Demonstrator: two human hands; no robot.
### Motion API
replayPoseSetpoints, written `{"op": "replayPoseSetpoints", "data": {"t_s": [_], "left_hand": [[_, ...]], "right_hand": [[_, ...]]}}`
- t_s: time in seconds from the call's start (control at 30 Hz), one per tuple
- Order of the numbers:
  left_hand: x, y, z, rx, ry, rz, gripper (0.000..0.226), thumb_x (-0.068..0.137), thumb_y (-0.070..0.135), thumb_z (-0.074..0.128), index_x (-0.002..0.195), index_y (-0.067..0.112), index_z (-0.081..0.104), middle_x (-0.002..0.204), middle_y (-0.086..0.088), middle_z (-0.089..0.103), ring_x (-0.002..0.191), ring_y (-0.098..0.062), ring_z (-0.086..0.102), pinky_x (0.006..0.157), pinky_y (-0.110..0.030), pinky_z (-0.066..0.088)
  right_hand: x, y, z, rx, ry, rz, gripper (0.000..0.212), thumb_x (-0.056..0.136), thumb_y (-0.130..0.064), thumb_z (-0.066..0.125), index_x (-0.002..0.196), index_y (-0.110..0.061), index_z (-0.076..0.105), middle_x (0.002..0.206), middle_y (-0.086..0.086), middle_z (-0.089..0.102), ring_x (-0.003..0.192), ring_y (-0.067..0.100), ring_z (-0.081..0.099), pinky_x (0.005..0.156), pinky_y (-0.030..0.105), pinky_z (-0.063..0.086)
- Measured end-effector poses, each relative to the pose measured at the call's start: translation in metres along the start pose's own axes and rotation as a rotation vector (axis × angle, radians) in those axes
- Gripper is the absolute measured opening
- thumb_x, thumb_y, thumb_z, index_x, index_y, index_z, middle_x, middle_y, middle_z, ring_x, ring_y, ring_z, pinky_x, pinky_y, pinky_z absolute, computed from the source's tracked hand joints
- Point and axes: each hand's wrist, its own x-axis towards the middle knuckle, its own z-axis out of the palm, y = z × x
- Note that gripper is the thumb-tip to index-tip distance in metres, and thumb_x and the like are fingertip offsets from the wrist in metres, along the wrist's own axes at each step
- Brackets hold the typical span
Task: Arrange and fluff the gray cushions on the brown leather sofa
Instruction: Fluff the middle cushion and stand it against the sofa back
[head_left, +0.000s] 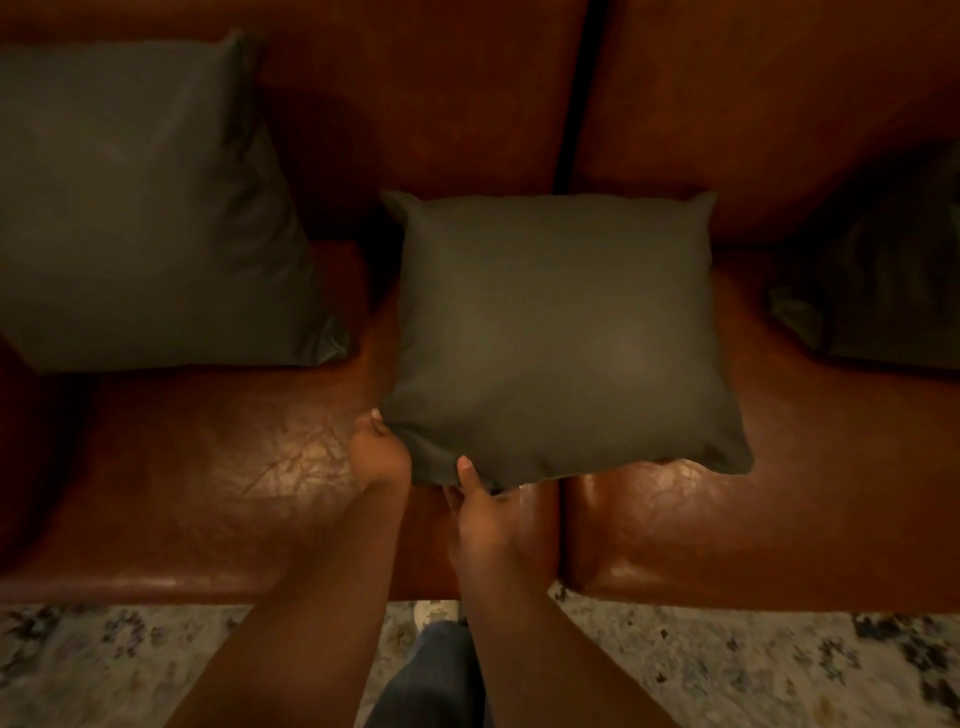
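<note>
Three square gray fabric cushions are on the brown leather sofa (218, 467) here. The middle cushion (556, 338) is the one being handled: it sits over the gap between the two seat pads, tipped back so its top edge touches the backrest while its bottom edge is lifted toward the sofa's front edge. Both hands are on its near left corner. The left hand (379, 452) pinches the corner itself, and the right hand (480, 514) grips the bottom edge just beside it, thumb on top and fingers tucked under. Holding it by one corner like that looks like a way to drag or straighten it, or to shake the filling loose, though that's a guess.

The left cushion (150, 208) leans upright against the backrest toward the sofa's left end, probably already placed. The right cushion (883, 291) is slumped at the right edge, half out of view and too dark to read well; it likely still needs sorting.
</note>
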Motion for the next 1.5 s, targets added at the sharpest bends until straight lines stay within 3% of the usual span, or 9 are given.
{"op": "replayPoseSetpoints", "data": {"t_s": [0.13, 0.23, 0.5, 0.6, 0.67, 0.8, 0.93, 1.17, 1.5], "left_hand": [[-0.002, -0.013, 0.002, 0.006, -0.050, 0.095, 0.033, 0.102, 0.012, 0.033, 0.106, -0.012, 0.056, 0.106, -0.036, 0.058, 0.101, -0.048, 0.054, 0.083, -0.041, 0.036], [0.002, -0.012, -0.003, -0.017, -0.074, 0.130, 0.034, 0.103, 0.014, 0.033, 0.110, -0.010, 0.056, 0.109, -0.034, 0.059, 0.103, -0.048, 0.054, 0.084, -0.041, 0.037], [0.004, 0.000, -0.035, -0.228, -0.222, -0.050, 0.030, 0.103, 0.021, 0.035, 0.114, 0.002, 0.056, 0.112, -0.016, 0.060, 0.103, -0.029, 0.058, 0.081, -0.014, 0.045], [0.019, 0.026, -0.049, -0.166, 0.004, 0.284, 0.033, 0.098, 0.021, 0.036, 0.104, -0.001, 0.061, 0.107, -0.016, 0.059, 0.100, -0.031, 0.055, 0.091, -0.026, 0.045], [0.029, 0.048, -0.039, -0.066, 0.069, 0.591, 0.035, 0.093, 0.024, 0.037, 0.098, 0.000, 0.063, 0.108, -0.022, 0.060, 0.105, -0.037, 0.055, 0.097, -0.041, 0.041], [-0.017, 0.134, 0.006, 0.081, -0.036, 1.046, 0.032, 0.096, 0.023, 0.041, 0.117, 0.011, 0.062, 0.139, -0.015, 0.048, 0.134, -0.032, 0.038, 0.112, -0.042, 0.023], [-0.078, 0.177, 0.065, 0.491, -0.205, 1.378, 0.051, 0.095, 0.049, 0.031, 0.137, 0.026, 0.048, 0.152, -0.005, 0.036, 0.143, -0.027, 0.025, 0.115, -0.056, 0.013], [-0.068, 0.181, 0.091, 0.706, -0.169, 1.413, 0.054, 0.095, 0.058, 0.026, 0.145, 0.038, 0.032, 0.156, 0.000, 0.026, 0.145, -0.025, 0.021, 0.115, -0.056, 0.009], [-0.059, 0.179, 0.097, 0.761, -0.190, 1.446, 0.055, 0.095, 0.059, 0.022, 0.146, 0.039, 0.028, 0.158, -0.001, 0.022, 0.146, -0.027, 0.016, 0.114, -0.059, 0.008]], "right_hand": [[-0.003, 0.004, -0.006, 0.182, -0.204, 0.064, 0.040, 0.086, 0.000, 0.065, 0.123, -0.013, 0.056, 0.118, 0.009, 0.067, 0.100, 0.020, 0.066, 0.072, 0.025, 0.058], [0.002, 0.006, -0.007, 0.236, -0.278, 0.078, 0.048, 0.085, 0.011, 0.059, 0.130, -0.006, 0.053, 0.124, 0.014, 0.064, 0.113, 0.027, 0.061, 0.092, 0.035, 0.053], [0.014, -0.018, -0.059, 0.196, -0.251, 0.042, 0.034, 0.077, 0.005, 0.068, 0.105, -0.011, 0.059, 0.099, 0.009, 0.067, 0.095, 0.019, 0.066, 0.092, 0.036, 0.052], [0.037, -0.060, -0.101, 0.337, -0.121, -0.116, 0.066, 0.050, -0.015, 0.080, 0.112, -0.011, 0.057, 0.098, 0.009, 0.070, 0.088, 0.016, 0.069, 0.088, 0.032, 0.055], [0.049, -0.088, -0.121, 0.498, -0.070, -0.145, 0.055, 0.072, -0.016, 0.075, 0.123, -0.007, 0.057, 0.104, 0.011, 0.069, 0.095, 0.020, 0.066, 0.092, 0.033, 0.052], [0.067, -0.132, -0.135, 0.578, -0.015, -0.177, 0.028, 0.101, -0.020, 0.042, 0.075, -0.020, 0.052, 0.050, -0.010, 0.051, 0.057, 0.005, 0.054, 0.074, 0.023, 0.050], [0.062, -0.145, -0.127, 0.539, -0.058, -0.188, 0.021, 0.098, -0.016, 0.046, 0.079, -0.019, 0.055, 0.062, -0.004, 0.053, 0.063, 0.009, 0.053, 0.071, 0.026, 0.050], [0.063, -0.142, -0.132, 0.505, -0.105, -0.253, 0.065, 0.074, -0.048, 0.076, 0.127, -0.014, 0.060, 0.128, 0.013, 0.062, 0.121, 0.035, 0.056, 0.100, 0.061, 0.043], [0.076, -0.127, -0.182, 0.211, 0.103, -0.361, 0.012, 0.084, -0.010, 0.068, 0.093, -0.003, 0.070, 0.088, 0.012, 0.072, 0.092, 0.027, 0.067, 0.076, 0.033, 0.052]]}}
